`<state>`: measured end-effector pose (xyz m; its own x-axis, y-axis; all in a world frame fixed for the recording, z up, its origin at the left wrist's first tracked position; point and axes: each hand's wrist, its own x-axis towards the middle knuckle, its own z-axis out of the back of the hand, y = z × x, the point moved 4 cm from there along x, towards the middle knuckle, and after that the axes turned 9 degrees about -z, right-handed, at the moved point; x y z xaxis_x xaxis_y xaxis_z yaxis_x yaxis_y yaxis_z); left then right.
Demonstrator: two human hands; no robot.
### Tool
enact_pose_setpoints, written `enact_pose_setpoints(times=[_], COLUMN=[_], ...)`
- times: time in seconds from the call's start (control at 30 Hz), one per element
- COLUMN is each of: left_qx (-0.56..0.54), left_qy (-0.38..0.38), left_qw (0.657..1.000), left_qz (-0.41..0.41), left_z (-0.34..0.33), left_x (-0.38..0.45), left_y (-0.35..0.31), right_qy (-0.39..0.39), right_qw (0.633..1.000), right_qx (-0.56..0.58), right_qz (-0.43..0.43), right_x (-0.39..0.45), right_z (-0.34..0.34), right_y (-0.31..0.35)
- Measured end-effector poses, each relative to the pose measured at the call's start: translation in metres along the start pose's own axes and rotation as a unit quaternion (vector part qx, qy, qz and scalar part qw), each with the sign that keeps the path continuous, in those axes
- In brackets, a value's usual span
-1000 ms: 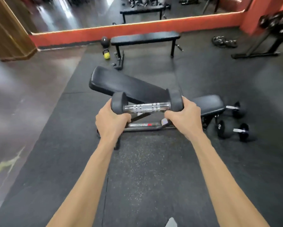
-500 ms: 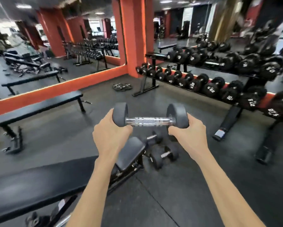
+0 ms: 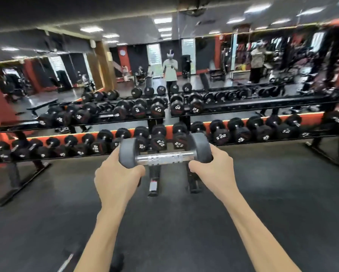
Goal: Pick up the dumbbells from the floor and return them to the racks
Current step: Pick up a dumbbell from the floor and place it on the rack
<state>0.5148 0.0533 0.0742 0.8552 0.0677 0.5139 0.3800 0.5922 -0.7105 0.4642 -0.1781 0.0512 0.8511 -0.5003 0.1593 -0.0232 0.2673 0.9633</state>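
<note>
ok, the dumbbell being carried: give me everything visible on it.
The dumbbell has two round dark grey heads, rubber by the look, joined by a shiny metal handle with knurled bands. It is held level in the air, handle crosswise to the view, in front of the racks and not touching them. The left hand grips the left head, the right hand the right head; the handle itself is bare. No weight marking shows on it.

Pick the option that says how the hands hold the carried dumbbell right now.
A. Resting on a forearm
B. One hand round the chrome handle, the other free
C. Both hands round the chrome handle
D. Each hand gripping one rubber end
D: the left hand and right hand each grip one end of the dumbbell, leaving its chrome handle bare.
</note>
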Motion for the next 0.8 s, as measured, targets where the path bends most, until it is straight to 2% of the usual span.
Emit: enact_pose_setpoints(times=[0.37,0.47,0.57,0.8], left_qx=[-0.103,-0.108,-0.134,-0.239], left_qy=[0.132,0.179,0.183,0.289], left_qw=[0.978,0.969,0.959,0.904], left_qz=[-0.128,-0.136,-0.173,-0.207], left_z=[-0.297,-0.383,-0.477,-0.684], left_x=[0.138,0.165,0.199,0.252], left_y=[-0.123,-0.151,-0.182,-0.287], right_qy=[-0.204,-0.243,-0.274,-0.397], right_qw=[0.978,0.968,0.958,0.908], right_qx=[-0.028,-0.044,-0.057,-0.084], right_qz=[-0.035,-0.052,-0.063,-0.106], right_x=[0.212,0.266,0.33,0.454], right_z=[0.172,0.215,0.264,0.384], right_y=[-0.061,-0.086,-0.106,-0.149])
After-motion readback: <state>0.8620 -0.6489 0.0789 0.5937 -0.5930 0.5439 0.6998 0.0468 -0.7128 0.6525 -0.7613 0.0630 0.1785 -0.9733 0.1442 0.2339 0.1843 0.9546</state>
